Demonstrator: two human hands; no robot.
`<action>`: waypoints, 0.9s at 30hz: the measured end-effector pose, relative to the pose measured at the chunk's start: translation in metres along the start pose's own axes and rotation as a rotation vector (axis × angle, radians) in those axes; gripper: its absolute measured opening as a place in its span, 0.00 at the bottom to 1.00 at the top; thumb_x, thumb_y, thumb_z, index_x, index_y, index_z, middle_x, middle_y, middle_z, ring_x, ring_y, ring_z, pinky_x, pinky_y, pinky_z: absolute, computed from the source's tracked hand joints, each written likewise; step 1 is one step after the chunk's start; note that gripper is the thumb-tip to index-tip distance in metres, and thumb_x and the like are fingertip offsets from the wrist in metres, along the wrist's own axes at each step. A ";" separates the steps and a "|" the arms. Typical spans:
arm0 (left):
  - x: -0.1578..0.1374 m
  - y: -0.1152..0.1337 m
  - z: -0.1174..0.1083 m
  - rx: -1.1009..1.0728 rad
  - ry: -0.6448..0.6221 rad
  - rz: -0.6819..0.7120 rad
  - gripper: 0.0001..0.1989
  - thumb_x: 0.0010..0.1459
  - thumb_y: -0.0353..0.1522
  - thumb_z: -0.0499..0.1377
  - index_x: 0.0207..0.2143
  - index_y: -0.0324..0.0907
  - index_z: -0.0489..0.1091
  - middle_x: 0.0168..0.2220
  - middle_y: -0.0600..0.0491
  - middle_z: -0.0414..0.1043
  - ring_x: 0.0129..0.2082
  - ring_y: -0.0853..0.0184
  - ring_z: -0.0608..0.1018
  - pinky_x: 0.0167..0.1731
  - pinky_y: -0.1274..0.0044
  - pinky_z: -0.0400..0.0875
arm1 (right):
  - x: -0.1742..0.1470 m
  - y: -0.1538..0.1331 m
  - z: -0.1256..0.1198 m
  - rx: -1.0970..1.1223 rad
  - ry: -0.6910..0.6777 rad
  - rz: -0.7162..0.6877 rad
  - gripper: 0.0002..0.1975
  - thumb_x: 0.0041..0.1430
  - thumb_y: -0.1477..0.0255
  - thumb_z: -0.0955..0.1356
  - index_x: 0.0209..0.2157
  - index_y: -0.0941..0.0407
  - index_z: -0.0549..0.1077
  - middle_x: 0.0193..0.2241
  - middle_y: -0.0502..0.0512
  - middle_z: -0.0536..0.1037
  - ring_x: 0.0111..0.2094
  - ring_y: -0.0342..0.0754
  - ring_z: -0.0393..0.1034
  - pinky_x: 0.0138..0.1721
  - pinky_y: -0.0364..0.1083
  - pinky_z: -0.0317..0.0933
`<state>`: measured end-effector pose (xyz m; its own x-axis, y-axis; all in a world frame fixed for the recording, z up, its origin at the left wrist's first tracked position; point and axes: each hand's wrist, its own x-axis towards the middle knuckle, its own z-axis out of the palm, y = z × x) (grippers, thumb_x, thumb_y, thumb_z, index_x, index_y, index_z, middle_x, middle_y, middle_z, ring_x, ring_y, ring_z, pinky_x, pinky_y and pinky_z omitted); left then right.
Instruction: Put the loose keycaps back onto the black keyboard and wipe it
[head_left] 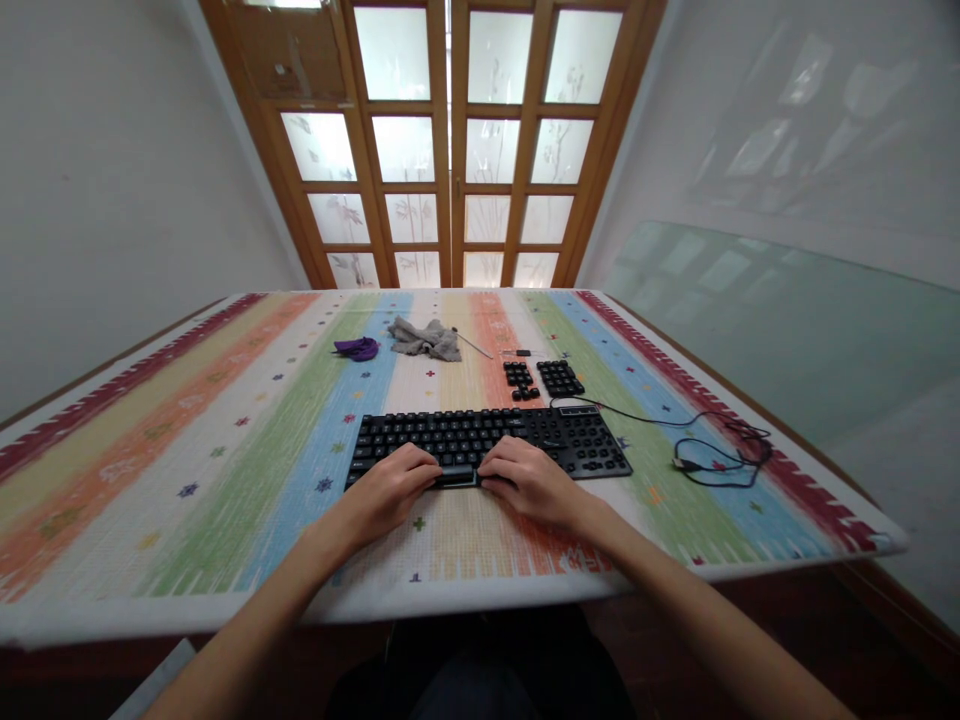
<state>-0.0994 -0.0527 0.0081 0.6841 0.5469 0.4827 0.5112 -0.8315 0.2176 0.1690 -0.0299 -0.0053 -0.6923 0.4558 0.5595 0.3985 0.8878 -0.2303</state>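
Observation:
A black keyboard [435, 430] lies on the table in front of me. Its main block has keycaps on, while the right-hand section [581, 440] shows bare key sockets. At the keyboard's front edge, a long space bar keycap [456, 473] spans the gap between my hands. My left hand [397, 482] has its fingers bent together at the left end of that keycap. At the opposite end, my right hand [529, 480] is closed in a similar pinch. The fingertips' undersides are hidden. Loose black keycaps stand behind the keyboard in a left group [517, 375] and a right group [560, 378].
Beyond the keyboard lie a grey cloth [425, 340], a purple bundle [357, 348], a thin rod [474, 344] and a small dark-handled tool [523, 352]. A black cable [709, 467] coils to the right. A striped cloth [292, 470] covers the table.

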 end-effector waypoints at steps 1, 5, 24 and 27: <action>0.001 0.000 0.000 0.002 -0.003 -0.001 0.11 0.65 0.23 0.52 0.44 0.40 0.73 0.39 0.48 0.75 0.39 0.66 0.75 0.39 0.74 0.74 | 0.000 0.000 0.001 0.001 0.006 0.001 0.03 0.63 0.78 0.69 0.36 0.57 0.76 0.34 0.57 0.79 0.36 0.50 0.71 0.38 0.49 0.67; 0.001 0.000 0.001 0.008 -0.008 0.007 0.11 0.64 0.22 0.52 0.43 0.39 0.73 0.39 0.47 0.75 0.39 0.65 0.75 0.39 0.74 0.74 | -0.002 0.001 0.003 0.018 0.030 0.028 0.04 0.64 0.77 0.68 0.36 0.58 0.76 0.34 0.58 0.79 0.36 0.50 0.70 0.39 0.49 0.68; -0.002 0.000 0.006 -0.001 0.031 -0.010 0.14 0.63 0.19 0.50 0.44 0.39 0.72 0.40 0.48 0.74 0.39 0.65 0.75 0.39 0.74 0.75 | -0.004 -0.010 0.004 -0.155 -0.026 0.026 0.11 0.66 0.81 0.63 0.31 0.57 0.73 0.29 0.55 0.72 0.33 0.48 0.61 0.33 0.46 0.58; -0.003 -0.001 0.006 0.004 0.024 -0.002 0.14 0.63 0.19 0.51 0.44 0.40 0.72 0.40 0.48 0.74 0.39 0.65 0.75 0.39 0.74 0.75 | -0.005 -0.010 0.004 -0.163 -0.048 0.041 0.12 0.66 0.82 0.63 0.31 0.58 0.72 0.29 0.55 0.70 0.33 0.49 0.60 0.33 0.46 0.57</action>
<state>-0.0991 -0.0535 0.0014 0.6702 0.5462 0.5025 0.5150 -0.8298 0.2150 0.1661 -0.0410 -0.0093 -0.7002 0.4971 0.5124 0.5161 0.8484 -0.1179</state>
